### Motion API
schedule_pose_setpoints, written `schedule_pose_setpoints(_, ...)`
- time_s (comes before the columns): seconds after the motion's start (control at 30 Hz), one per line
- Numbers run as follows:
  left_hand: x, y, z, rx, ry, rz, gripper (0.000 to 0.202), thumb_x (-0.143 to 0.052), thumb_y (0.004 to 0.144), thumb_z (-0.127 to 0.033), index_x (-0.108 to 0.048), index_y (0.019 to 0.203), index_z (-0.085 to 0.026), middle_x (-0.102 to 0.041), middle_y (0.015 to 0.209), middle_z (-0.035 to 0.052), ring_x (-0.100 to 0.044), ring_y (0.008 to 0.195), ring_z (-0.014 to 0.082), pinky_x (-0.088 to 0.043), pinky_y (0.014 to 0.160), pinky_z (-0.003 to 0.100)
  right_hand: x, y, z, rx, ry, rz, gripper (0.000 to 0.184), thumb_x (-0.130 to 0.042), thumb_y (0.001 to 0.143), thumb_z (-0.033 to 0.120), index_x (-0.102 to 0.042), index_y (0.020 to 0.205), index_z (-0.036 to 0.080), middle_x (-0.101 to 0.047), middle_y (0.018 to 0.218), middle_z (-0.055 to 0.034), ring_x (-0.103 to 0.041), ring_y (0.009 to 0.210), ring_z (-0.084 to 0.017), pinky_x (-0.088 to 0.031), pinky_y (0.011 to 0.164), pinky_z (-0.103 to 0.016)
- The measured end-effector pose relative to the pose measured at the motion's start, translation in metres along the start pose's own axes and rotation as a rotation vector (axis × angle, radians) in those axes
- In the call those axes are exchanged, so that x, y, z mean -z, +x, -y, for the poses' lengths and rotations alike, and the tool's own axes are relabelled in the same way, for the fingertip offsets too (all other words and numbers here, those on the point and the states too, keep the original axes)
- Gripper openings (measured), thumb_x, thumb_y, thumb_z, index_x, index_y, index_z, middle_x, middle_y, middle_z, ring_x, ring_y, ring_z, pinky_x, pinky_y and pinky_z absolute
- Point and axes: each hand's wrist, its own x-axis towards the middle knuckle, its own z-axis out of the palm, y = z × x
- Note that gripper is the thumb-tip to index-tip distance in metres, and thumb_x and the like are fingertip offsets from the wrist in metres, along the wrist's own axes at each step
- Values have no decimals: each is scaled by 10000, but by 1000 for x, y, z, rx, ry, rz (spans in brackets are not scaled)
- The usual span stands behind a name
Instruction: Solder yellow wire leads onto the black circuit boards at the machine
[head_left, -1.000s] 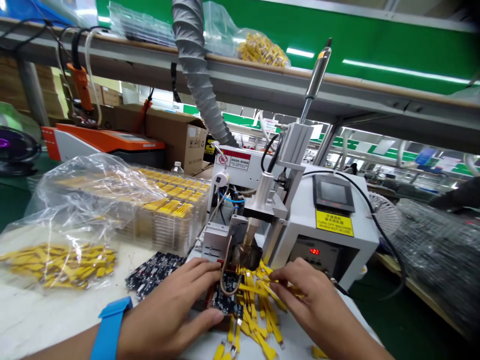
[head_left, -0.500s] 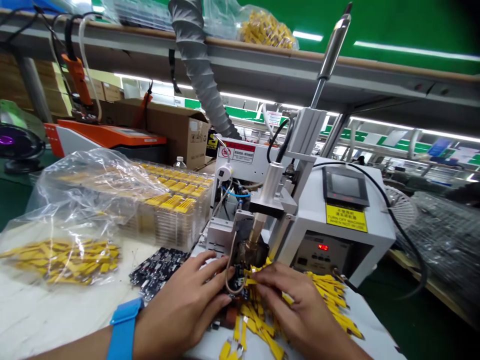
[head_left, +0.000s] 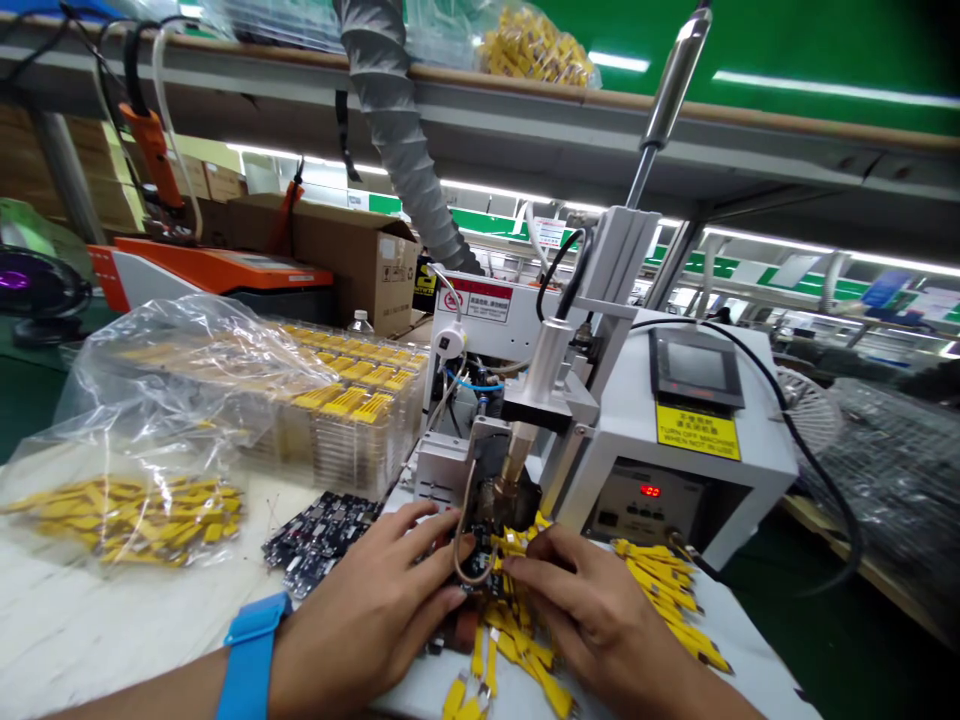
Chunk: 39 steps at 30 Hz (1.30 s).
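My left hand (head_left: 367,615), with a blue wristband (head_left: 251,655) on its wrist, rests its fingertips on a black circuit board (head_left: 480,565) held in a brown fixture beneath the machine's brass tip (head_left: 517,455). My right hand (head_left: 592,620) pinches a yellow wire lead (head_left: 521,545) and brings it against the board's edge. A tan looped cable (head_left: 465,530) hangs just left of the tip. Loose yellow leads (head_left: 517,640) lie in a heap under both hands. The fingers hide most of the board.
A white benchtop machine (head_left: 675,430) stands directly ahead. More yellow leads (head_left: 660,585) lie on its right, and black boards (head_left: 319,530) lie on the left. Further left are a plastic bag of yellow parts (head_left: 127,520) and stacked clear trays (head_left: 345,420). A grey duct (head_left: 397,140) hangs above.
My right hand has moved left to the board with a yellow lead, and my left hand has shifted slightly right. The view has tilted, bringing more leads into sight on the right.
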Motion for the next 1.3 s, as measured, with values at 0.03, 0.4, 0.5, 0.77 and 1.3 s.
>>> schedule_pose_setpoints(0.03,0,0,0,-8,4,-9,366,-480,956,-196,-488,1323,-193,-537,1325,92,-435,1220,305,-458,986,530,0,0,-1,16,-25,4,310,-428,919,96,-656,1120,156,-588,883,-119,-589,726,-210,-516,602,-332)
schedule_pose_setpoints(0.4,1,8,-1,-60,-34,45,399,-448,961,-142,-459,1353,-210,-484,1362,101,-381,1258,299,-442,1003,499,14,8,7,76,-252,161,294,-414,923,55,-619,1101,166,-551,901,-114,-550,782,-240,-528,619,-356)
schedule_pose_setpoints(0.5,2,9,-1,-72,-43,52,356,-442,974,-171,-488,1326,-197,-492,1354,111,-389,1250,304,-441,999,494,13,9,7,80,-213,133,271,-426,933,75,-619,1095,173,-546,904,-109,-541,792,-238,-528,624,-350)
schedule_pose_setpoints(0.77,7,8,-5,19,-227,-15,308,-486,932,-114,-590,1173,-275,-529,1291,39,-432,1226,241,-421,1024,411,10,8,4,74,-148,58,282,-399,941,112,-642,1071,169,-554,932,-116,-548,804,-234,-518,629,-342)
schedule_pose_setpoints(1.3,11,12,-5,50,-282,-11,343,-478,947,-151,-589,1203,-351,-508,1340,-12,-472,1209,219,-445,990,327,11,10,5,54,-69,55,272,-421,924,45,-652,1040,129,-567,865,-103,-508,771,-238,-458,615,-351)
